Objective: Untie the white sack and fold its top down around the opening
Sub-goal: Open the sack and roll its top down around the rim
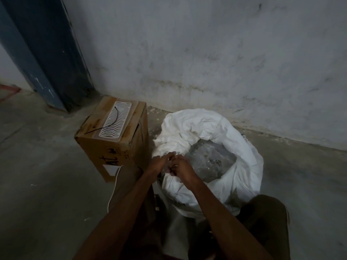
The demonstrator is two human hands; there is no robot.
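Note:
The white sack (242,147) stands on the floor against the wall, between my knees. Its mouth is open and the white cloth is rolled down around most of the opening. Inside it lies clear plastic (212,160) with small dark bits. My left hand (161,162) and my right hand (181,168) meet at the near left rim of the sack. Both pinch the rim's material there, fingers curled. What lies between the fingers is hidden.
A cardboard box (110,139) stands left of the sack, with a white wavy grid (117,121) and a black tie on top. A white cord (114,184) hangs by my left knee. A grey wall runs behind; a dark blue door frame (47,53) stands at the far left.

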